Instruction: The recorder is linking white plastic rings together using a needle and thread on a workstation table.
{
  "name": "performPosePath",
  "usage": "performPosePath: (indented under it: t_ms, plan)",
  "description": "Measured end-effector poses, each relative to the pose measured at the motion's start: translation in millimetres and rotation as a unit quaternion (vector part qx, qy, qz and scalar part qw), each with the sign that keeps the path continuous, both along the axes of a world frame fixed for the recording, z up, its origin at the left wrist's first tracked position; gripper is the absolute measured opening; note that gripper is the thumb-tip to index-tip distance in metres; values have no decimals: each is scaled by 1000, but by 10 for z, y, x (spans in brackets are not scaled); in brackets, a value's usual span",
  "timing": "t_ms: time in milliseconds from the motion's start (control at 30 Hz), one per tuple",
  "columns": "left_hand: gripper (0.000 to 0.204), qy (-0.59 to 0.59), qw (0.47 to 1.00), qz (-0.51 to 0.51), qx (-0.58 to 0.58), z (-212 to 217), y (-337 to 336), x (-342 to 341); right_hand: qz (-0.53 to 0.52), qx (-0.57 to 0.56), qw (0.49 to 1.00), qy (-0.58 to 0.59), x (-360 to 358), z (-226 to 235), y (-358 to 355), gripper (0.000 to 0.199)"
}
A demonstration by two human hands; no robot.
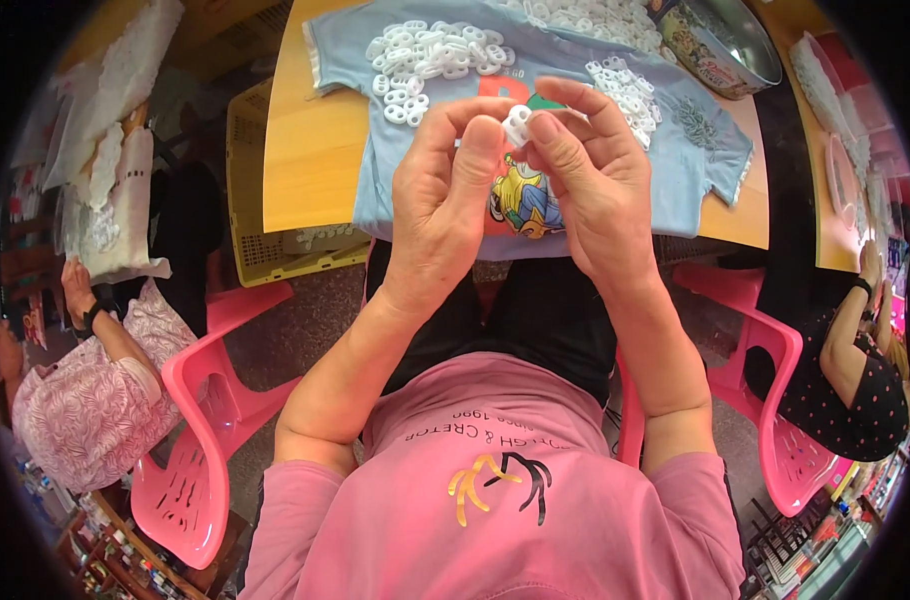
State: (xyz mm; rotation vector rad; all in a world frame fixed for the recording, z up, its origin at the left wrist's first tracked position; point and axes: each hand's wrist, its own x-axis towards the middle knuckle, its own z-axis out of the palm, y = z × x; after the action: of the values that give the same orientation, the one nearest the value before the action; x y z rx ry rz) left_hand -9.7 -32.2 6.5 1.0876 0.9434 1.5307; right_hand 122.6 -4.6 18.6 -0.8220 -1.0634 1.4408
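Observation:
Above the table's near edge, my left hand [437,195] and my right hand [607,185] meet, thumbs and forefingers closed on a small white plastic piece with oval holes [517,126]. Under them a light blue T-shirt [395,160] with a cartoon print is spread flat. It carries a heap of similar white pieces [440,50] at the left and a smaller heap [632,95] behind my right hand. A little pile of tiny grey metal-looking parts [697,122] lies on the right sleeve side; their kind is too small to tell.
More white pieces [590,18] lie at the table's [305,150] far side, beside a round metal tin [725,55]. A yellow crate [265,235] stands at the left, below table height. Pink chairs [200,400] flank me, and co-workers sit on both sides.

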Motion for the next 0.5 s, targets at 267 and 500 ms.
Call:
performPosePath:
  t_ms: [267,500]
  plan:
    - [46,-47,990,-114,71,24,73,190,110,-93,978,149,145,217,-52,64]
    - [43,-67,986,-102,113,70,164,406,128,-66,971,190,305,271,-62,70]
